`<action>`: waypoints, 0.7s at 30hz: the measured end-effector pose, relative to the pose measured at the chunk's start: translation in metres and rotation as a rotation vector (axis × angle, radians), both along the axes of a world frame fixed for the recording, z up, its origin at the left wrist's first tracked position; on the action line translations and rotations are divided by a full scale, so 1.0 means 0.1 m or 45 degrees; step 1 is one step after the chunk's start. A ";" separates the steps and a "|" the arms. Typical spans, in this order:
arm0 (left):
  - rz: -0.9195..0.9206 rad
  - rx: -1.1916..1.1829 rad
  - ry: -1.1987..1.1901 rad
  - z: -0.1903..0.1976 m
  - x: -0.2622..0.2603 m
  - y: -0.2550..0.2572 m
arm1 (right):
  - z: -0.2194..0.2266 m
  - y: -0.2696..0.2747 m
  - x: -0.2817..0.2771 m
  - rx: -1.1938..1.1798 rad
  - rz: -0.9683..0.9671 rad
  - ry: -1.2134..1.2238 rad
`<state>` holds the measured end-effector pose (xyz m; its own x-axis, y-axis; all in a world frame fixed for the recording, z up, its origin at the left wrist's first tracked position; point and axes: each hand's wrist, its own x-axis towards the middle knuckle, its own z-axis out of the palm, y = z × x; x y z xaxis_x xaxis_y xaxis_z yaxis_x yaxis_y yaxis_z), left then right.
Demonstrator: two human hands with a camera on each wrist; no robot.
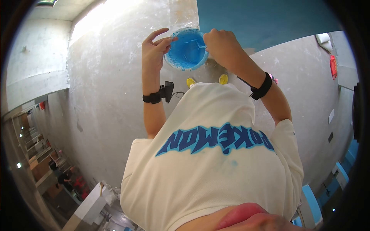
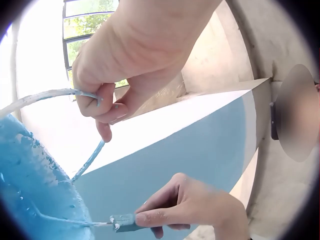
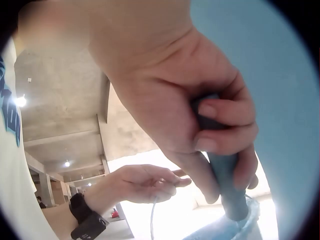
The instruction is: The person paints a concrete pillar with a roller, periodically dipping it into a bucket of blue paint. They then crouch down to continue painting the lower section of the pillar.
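Observation:
A bucket [image 1: 169, 57] of blue paint hangs in front of me, its rim crusted with dried paint. My left hand [image 1: 154, 52] holds the bucket's thin, paint-smeared bail handle [image 2: 55, 94] between thumb and curled fingers. At the bucket's right rim, my right hand [image 1: 225, 46] grips a paint roller by its grey-blue handle [image 3: 227, 175]. From that handle a bent wire frame [image 2: 65, 220] runs over the rim into the bucket. The roller's head is hard to make out in the blue paint.
A blue-painted wall surface [image 1: 266, 23] stands ahead to the right, close by the right hand. Grey concrete floor [image 1: 108, 96] spreads around, with yellow-tipped shoes [image 1: 223, 79] below the bucket. A red object [image 1: 333, 67] lies far right.

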<state>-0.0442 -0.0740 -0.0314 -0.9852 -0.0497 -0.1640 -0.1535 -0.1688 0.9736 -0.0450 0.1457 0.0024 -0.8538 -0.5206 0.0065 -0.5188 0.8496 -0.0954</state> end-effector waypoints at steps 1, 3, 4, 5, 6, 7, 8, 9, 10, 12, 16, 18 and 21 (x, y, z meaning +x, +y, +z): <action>-0.013 -0.034 0.005 0.03 0.01 0.02 | 0.12 0.00 0.01 0.006 -0.001 0.006; -0.026 -0.063 0.011 0.07 0.01 0.07 | 0.34 -0.02 0.07 0.152 -0.081 -0.016; -0.062 -0.061 0.035 0.09 0.02 0.10 | 0.40 -0.03 0.10 0.156 -0.081 -0.015; -0.099 -0.059 0.058 0.11 0.02 0.11 | 0.44 -0.05 0.12 0.138 -0.104 -0.055; -0.102 -0.057 0.060 0.15 0.02 0.12 | 0.45 -0.07 0.14 0.119 -0.127 -0.093; -0.153 -0.007 0.062 0.19 0.02 0.13 | 0.44 -0.12 0.16 0.119 -0.131 -0.091; -0.207 0.039 0.065 0.21 0.02 0.14 | 0.40 -0.17 0.18 0.183 -0.121 -0.102; -0.215 0.035 0.069 0.20 0.01 0.16 | 0.36 -0.22 0.20 0.244 -0.113 -0.111; -0.263 0.061 0.054 0.18 0.01 0.17 | 0.30 -0.27 0.21 0.240 -0.118 -0.109; -0.323 0.085 0.044 0.13 -0.02 0.18 | 0.13 -0.35 0.19 0.112 -0.187 -0.042; -0.211 0.049 0.012 0.18 0.03 0.25 | -0.05 -0.36 0.18 -0.059 -0.259 -0.221; -0.096 0.049 -0.048 0.11 0.01 0.24 | -0.12 -0.38 0.26 -0.184 -0.341 -0.182; -0.054 0.098 -0.011 0.09 0.01 0.22 | -0.26 -0.47 0.39 -0.286 -0.334 -0.147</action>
